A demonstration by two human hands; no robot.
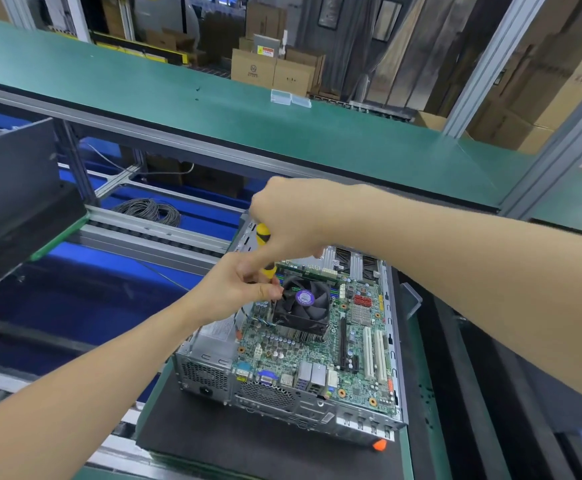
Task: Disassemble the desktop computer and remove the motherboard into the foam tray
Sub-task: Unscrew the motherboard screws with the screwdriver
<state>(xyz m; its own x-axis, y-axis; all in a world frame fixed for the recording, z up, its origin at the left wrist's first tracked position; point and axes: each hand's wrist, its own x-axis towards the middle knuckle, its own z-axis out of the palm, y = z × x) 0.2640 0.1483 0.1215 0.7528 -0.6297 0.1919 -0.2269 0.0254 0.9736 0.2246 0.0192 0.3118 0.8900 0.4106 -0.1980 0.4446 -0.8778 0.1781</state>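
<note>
An open desktop case (pixel 206 368) lies on a black mat (pixel 241 441), with its green motherboard (pixel 320 355) exposed. A black CPU cooler fan (pixel 308 306) with a purple label sits on the board. My right hand (pixel 293 220) grips the yellow-and-black handle of a screwdriver (pixel 265 251), which points down at the fan's near-left corner. My left hand (pixel 237 289) pinches the lower end of the screwdriver at that corner; the tip is hidden by my fingers.
A green shelf (pixel 213 109) runs above the bench with two small clear boxes (pixel 289 98) on it. A dark panel (pixel 15 195) stands at the left. A coil of grey cable (pixel 151 211) lies behind the case, and cardboard boxes (pixel 272 72) are stacked in the background.
</note>
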